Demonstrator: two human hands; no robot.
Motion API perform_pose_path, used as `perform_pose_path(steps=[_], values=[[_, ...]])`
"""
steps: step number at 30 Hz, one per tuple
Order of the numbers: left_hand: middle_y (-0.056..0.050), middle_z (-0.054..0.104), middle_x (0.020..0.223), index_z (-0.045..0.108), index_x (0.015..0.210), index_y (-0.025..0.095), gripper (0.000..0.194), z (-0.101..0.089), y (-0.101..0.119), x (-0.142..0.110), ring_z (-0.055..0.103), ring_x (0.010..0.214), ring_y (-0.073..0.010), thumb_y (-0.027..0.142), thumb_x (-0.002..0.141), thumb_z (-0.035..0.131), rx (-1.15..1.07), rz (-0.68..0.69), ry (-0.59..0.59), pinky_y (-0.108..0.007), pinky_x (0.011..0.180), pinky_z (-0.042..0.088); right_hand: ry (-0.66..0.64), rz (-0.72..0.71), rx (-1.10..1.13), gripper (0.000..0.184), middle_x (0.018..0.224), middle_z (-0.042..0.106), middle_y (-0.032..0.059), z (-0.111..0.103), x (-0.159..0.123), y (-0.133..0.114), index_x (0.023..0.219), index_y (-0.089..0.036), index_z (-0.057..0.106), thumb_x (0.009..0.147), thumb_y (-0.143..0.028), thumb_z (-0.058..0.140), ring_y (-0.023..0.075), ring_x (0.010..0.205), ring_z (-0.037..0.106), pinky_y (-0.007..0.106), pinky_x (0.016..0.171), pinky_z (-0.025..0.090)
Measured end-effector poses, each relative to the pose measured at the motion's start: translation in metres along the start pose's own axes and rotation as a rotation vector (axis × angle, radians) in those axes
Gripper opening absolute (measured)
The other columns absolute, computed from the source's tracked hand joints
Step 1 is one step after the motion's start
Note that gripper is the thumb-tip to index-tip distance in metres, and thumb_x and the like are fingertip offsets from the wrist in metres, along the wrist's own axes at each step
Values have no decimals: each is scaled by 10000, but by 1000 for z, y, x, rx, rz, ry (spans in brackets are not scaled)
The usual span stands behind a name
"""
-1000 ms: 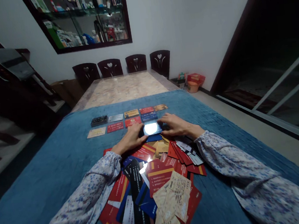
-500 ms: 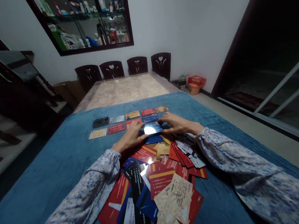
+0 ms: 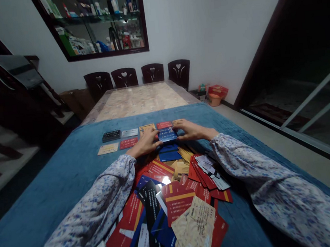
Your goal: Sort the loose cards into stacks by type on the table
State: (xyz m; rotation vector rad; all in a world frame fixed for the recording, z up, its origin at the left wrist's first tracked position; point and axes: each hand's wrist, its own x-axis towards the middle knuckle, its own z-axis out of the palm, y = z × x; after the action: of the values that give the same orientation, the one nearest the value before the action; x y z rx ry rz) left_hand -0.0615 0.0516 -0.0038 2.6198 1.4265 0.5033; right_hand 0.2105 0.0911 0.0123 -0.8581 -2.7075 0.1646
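Blue cards (image 3: 167, 135), which look like a small stack, sit between my two hands just beyond the heap. My left hand (image 3: 145, 143) grips their left edge with thumb and fingers, and my right hand (image 3: 191, 129) grips the right edge. Directly behind is a red card (image 3: 164, 124) in the far row. Left of my left hand lie a red card (image 3: 128, 143), a cream card (image 3: 108, 148), a black card stack (image 3: 111, 135) and a silver card (image 3: 130, 133). A yellow card (image 3: 147, 128) is partly covered by my left fingers.
A loose heap of red, blue, black, gold and beige cards (image 3: 180, 202) spreads between my forearms on the blue cloth (image 3: 57, 190). Farther off are the bare tabletop (image 3: 139, 98), dark chairs (image 3: 153, 73) and a wall cabinet (image 3: 145, 31). A red bag (image 3: 218, 90) stands on the floor at right.
Both hands have moved the blue cards forward, away from the heap and up to the row of cards. The glare on the top card is gone, and a blue card beneath is uncovered.
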Motion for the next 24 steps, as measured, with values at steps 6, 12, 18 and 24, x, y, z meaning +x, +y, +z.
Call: perform_pose_path(steps=[6, 12, 18, 24], values=[[-117, 609, 1214, 674, 1239, 214, 411, 2, -8, 15, 536, 1218, -329, 375, 864, 724, 8, -17, -12, -512, 1058, 418, -29, 49, -12, 292, 1071, 732, 101, 0, 10, 9, 1038, -164, 751, 789, -316, 746, 252, 973, 646, 354, 899, 448], [-125, 603, 1250, 692, 1192, 219, 369, 3, -8, 23, 526, 1257, -353, 365, 854, 724, 9, -58, -23, -536, 1067, 403, -77, 107, -75, 344, 1113, 729, 116, 1, 16, 15, 1111, -158, 748, 812, -328, 741, 264, 1017, 638, 346, 890, 465], [-135, 600, 1263, 691, 1181, 197, 366, 4, -9, 30, 516, 1249, -362, 394, 873, 699, 65, -62, -51, -539, 1060, 401, -90, 134, -91, 373, 1128, 721, 129, 3, 21, 21, 1135, -165, 763, 793, -316, 760, 279, 1031, 654, 342, 876, 500], [-133, 616, 1238, 693, 1152, 197, 359, 7, -12, 35, 521, 1233, -364, 419, 871, 688, 62, -63, -55, -535, 1050, 408, -113, 129, -105, 439, 1192, 726, 141, 8, 27, 28, 1213, -150, 739, 801, -300, 747, 287, 1086, 665, 357, 928, 512]])
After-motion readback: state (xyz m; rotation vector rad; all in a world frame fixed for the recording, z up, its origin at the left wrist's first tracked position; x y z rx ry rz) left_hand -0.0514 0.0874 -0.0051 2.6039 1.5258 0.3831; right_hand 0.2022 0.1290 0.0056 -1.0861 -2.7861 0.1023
